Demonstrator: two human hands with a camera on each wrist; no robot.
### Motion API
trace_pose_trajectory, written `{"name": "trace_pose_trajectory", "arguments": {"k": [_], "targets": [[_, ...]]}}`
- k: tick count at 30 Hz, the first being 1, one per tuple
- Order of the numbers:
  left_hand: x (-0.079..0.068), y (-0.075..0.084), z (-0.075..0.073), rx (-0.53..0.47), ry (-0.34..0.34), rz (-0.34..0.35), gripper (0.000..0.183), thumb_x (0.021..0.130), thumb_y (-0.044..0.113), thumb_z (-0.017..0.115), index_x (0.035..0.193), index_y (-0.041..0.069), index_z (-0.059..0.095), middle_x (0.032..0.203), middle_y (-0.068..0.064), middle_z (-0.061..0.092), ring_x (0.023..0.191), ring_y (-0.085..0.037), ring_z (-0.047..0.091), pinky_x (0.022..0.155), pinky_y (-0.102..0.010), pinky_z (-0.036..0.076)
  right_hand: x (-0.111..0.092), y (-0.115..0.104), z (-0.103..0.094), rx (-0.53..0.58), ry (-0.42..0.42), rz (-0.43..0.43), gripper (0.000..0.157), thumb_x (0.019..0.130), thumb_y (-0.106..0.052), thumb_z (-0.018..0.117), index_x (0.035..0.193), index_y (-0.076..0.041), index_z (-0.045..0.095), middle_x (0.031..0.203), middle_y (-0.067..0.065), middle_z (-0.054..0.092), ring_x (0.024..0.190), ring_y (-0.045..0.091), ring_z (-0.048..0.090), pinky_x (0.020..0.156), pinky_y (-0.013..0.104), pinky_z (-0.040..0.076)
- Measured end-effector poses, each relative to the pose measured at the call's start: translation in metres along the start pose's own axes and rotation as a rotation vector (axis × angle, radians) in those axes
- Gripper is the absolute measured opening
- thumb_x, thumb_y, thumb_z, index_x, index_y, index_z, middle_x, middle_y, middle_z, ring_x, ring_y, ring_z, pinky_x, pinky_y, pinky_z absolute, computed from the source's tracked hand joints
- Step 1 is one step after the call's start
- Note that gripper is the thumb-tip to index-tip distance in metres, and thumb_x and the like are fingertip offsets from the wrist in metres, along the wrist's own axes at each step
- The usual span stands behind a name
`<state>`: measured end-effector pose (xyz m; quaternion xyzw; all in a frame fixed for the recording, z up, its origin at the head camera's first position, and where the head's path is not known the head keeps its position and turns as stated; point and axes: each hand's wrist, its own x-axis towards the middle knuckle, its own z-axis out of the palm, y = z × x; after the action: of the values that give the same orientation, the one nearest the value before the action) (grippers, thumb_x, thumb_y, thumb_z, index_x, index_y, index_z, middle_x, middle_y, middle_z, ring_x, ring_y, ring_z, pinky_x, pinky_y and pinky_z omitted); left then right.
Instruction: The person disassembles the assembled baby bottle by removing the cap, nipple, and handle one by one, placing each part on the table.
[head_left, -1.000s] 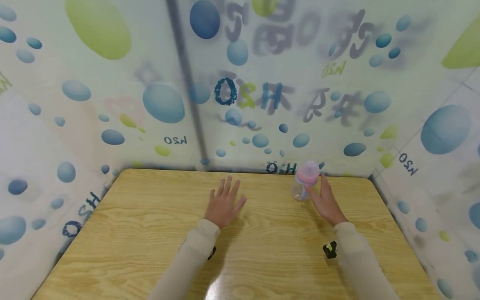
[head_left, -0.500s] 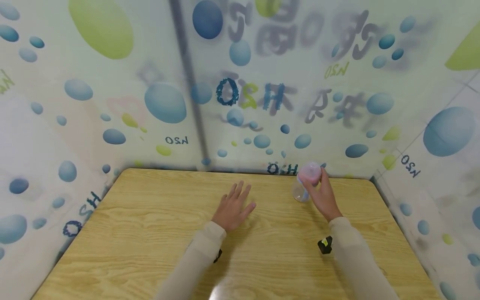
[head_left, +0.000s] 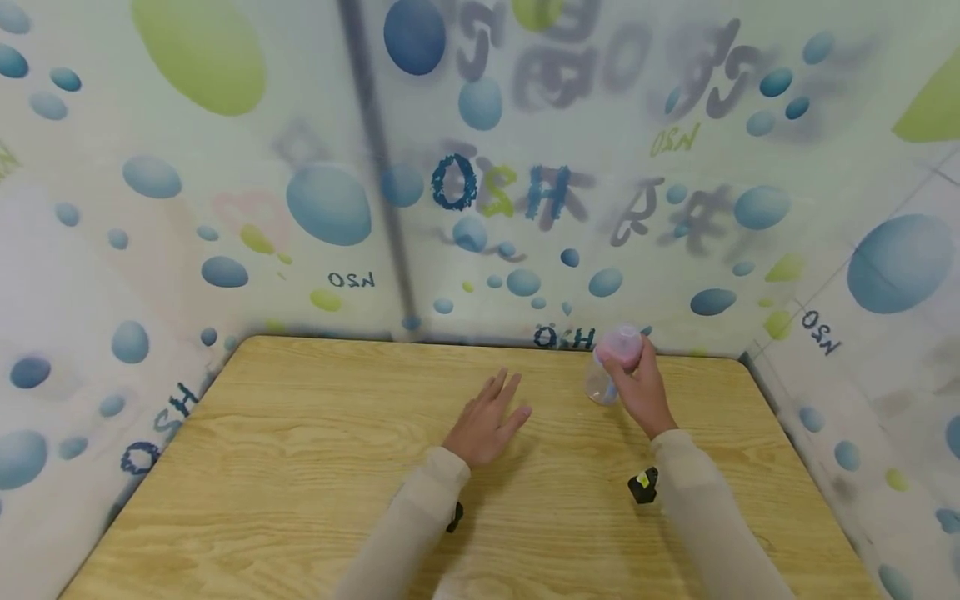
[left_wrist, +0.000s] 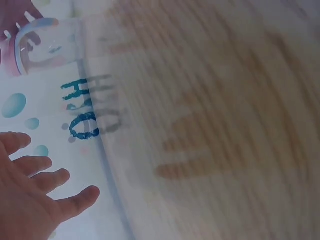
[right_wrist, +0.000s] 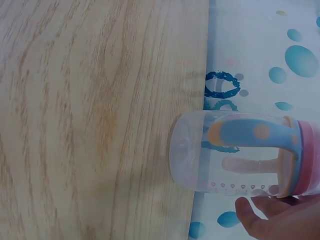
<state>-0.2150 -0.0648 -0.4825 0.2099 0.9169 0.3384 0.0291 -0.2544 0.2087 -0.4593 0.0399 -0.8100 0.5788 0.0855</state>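
A clear baby bottle [head_left: 598, 385] stands upright near the table's back edge, right of the middle. It has a pink collar under a see-through cap [head_left: 621, 340] and a blue handle [right_wrist: 255, 134] with orange spots. My right hand [head_left: 643, 393] grips the bottle at its pink top, thumb in front and fingers behind. In the right wrist view its fingertips lie at the collar. My left hand [head_left: 486, 423] is held over the table left of the bottle, fingers straight and thumb apart, with nothing in it. The left wrist view shows that hand [left_wrist: 30, 200] spread, the bottle [left_wrist: 55, 42] beyond.
The wood-grain table [head_left: 337, 433] meets a patterned back wall [head_left: 480, 267] close behind the bottle. Another wall [head_left: 832, 392] borders the table's right side. Small black devices sit at both wrists, the right one [head_left: 643, 485] showing more fully.
My right hand has moved up from beside the bottle and taken hold of its pink top. My left hand has moved right, nearer the bottle. The bottle stays in its place.
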Motion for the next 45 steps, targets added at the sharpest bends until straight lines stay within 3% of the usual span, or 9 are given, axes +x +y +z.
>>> {"name": "trace_pose_trajectory", "arguments": {"k": [15,25,45], "targets": [[0.006,0.014,0.017,-0.065,-0.058,-0.018,0.075,0.103,0.062,0.03,0.16,0.015,0.019,0.163,-0.014,0.022,0.149,-0.029,0.023,0.117,-0.051,0.025,-0.009,-0.001,0.01,-0.065,0.01,-0.009,0.066,0.102,-0.03,0.058,0.15,-0.003,0.022,0.149,0.024,0.037,0.134,0.037,0.039,0.111,0.057,0.032],[0.009,0.018,0.028,-0.058,-0.036,0.011,0.063,0.107,0.042,0.039,0.158,0.008,0.024,0.161,-0.016,0.028,0.146,-0.03,0.031,0.116,-0.049,0.028,-0.021,-0.003,0.023,-0.053,0.003,-0.049,0.061,0.102,-0.028,0.059,0.148,-0.003,0.028,0.142,0.022,0.043,0.125,0.033,0.044,0.101,0.054,0.04],[0.012,0.025,0.036,-0.096,-0.03,0.009,0.067,0.106,0.045,0.041,0.158,0.007,0.022,0.16,-0.015,0.03,0.144,-0.03,0.035,0.115,-0.045,0.031,-0.04,-0.017,0.04,-0.033,-0.059,-0.028,0.064,0.101,-0.033,0.059,0.15,-0.006,0.028,0.142,0.018,0.044,0.126,0.032,0.045,0.101,0.053,0.039]]}}
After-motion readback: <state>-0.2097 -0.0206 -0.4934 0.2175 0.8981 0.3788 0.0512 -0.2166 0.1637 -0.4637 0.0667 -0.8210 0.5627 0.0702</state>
